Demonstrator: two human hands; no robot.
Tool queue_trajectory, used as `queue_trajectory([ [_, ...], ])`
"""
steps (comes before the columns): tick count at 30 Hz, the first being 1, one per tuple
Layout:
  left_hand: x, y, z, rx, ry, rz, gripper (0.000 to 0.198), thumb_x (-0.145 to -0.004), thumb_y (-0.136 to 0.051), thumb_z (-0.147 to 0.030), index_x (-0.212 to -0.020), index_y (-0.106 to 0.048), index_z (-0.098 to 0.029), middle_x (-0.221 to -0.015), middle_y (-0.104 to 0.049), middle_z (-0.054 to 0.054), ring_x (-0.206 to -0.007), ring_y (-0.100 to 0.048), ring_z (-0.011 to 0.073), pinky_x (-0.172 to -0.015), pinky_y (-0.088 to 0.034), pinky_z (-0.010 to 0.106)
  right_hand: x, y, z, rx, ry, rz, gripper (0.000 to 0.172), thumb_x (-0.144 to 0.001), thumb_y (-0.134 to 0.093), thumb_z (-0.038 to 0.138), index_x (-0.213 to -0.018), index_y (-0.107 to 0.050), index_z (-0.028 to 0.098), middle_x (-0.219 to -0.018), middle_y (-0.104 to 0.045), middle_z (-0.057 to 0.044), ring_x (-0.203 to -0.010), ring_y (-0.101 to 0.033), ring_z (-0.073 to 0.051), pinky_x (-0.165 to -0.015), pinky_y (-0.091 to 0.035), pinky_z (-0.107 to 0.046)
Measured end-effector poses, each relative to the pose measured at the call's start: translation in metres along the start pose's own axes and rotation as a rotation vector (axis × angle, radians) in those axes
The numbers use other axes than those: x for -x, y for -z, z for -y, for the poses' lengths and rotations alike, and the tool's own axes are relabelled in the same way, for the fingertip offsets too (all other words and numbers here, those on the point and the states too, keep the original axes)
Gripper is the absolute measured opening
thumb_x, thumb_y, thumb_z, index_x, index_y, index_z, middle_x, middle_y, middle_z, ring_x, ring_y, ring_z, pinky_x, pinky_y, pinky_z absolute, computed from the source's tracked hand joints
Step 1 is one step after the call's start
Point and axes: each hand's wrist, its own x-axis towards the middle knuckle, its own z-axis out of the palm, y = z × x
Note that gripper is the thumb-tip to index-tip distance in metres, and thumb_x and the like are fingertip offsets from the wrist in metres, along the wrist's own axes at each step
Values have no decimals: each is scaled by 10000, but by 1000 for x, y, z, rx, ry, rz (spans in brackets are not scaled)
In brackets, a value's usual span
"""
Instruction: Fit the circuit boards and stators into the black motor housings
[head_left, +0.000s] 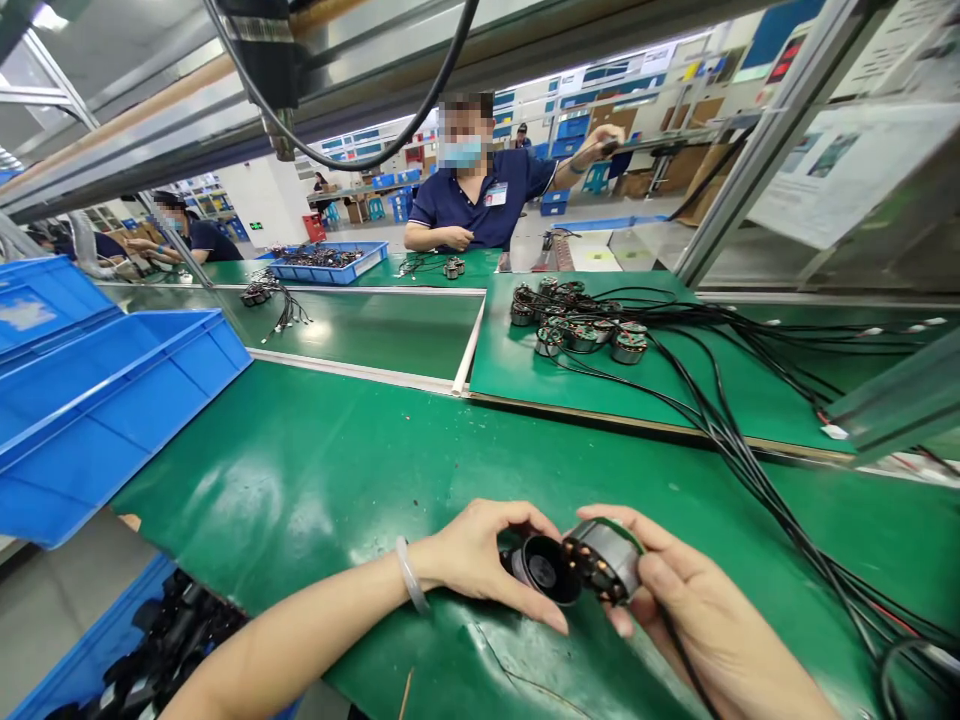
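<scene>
On the green counter point(337, 470) of a factory line, the left hand point(480, 560) closes its fingers around a black cap point(546, 570). The right hand point(697, 620) grips a wired motor body point(607, 558), and the two pieces meet face to face near the front edge, not yet seated together as far as I can judge. Beyond lies a cluster of motors point(585, 330) trailing black cables point(735, 430). The blue crate point(97, 650) at lower left holds black parts point(180, 630), and the far blue tray point(330, 262) holds dark wired pieces.
</scene>
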Motion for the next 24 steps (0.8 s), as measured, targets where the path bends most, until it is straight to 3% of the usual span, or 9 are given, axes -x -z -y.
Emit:
queue_trajectory([
  [3, -1, 15, -7, 158, 3, 223, 674, -623, -886, -618, -1082, -720, -152, -985, -681, 42, -911, -619, 187, -910, -482, 303, -1, 12, 12, 289, 138, -56, 494, -755, -800, 610, -1073, -726, 238, -904, -748, -67, -719, -714, -206, -624, -607, -256],
  [5, -4, 18, -5, 193, 4, 343, 634, -616, -899, -600, -1029, -728, -151, -1009, -657, 41, -942, -602, 191, -936, -469, 305, 1, 16, 17, 545, 256, -8, 441, -734, -834, 559, -1041, -758, 251, -940, -773, -65, -811, -747, -238, -688, -625, -263],
  [9, -11, 17, 7, 354, 110, 410, 701, -532, -955, -554, -1038, -663, -165, -989, -647, 14, -919, -575, 162, -966, -444, 305, 7, 14, 13, 840, 512, 124, 393, -815, -813, 463, -1181, -701, 376, -964, -766, 42, -798, -735, -151, -697, -590, -169],
  [13, -15, 16, 16, 445, 193, 453, 792, -450, -983, -546, -1040, -608, -175, -993, -646, 7, -934, -582, 166, -1018, -433, 336, 10, 9, 7, 982, 662, 202, 438, -898, -744, 460, -1297, -575, 390, -1073, -742, 54, -913, -732, -127, -783, -577, -145],
  [16, -15, 18, 13, 398, 135, 508, 758, -567, -906, -640, -1077, -605, -168, -1027, -646, 35, -1022, -620, 210, -1058, -439, 377, 7, 7, 6, 1073, 725, 232, 427, -920, -723, 456, -1289, -546, 332, -1022, -731, 33, -883, -724, -122, -753, -577, -146],
  [18, -13, 16, 9, 242, -14, 476, 756, -633, -853, -676, -1133, -608, -165, -1146, -645, 77, -1164, -603, 255, -1114, -411, 401, 5, 9, 5, 1114, 776, 211, 406, -938, -701, 453, -1272, -543, 286, -1003, -727, 7, -875, -723, -127, -740, -582, -156],
  [20, -9, 9, 7, 20, -172, 315, 826, -597, -852, -711, -1163, -611, -161, -1191, -641, 108, -1169, -602, 274, -1079, -445, 401, 4, 11, 4, 1147, 815, 177, 383, -956, -675, 456, -1255, -539, 257, -1015, -727, -14, -894, -726, -133, -755, -587, -159],
  [22, -2, -2, 8, -167, -239, 73, 884, -525, -858, -752, -1125, -631, -143, -1030, -673, 97, -951, -643, 244, -902, -517, 363, 3, 13, 4, 1165, 829, 151, 361, -973, -648, 455, -1247, -535, 249, -1028, -726, -23, -912, -731, -136, -767, -591, -158],
  [24, 4, -14, 12, -241, -240, -98, 850, -556, -823, -781, -1074, -661, -128, -860, -677, 62, -753, -621, 193, -738, -510, 309, 4, 14, 4, 1170, 850, 154, 351, -978, -637, 462, -1237, -535, 248, -1010, -729, -20, -891, -735, -137, -751, -594, -155],
])
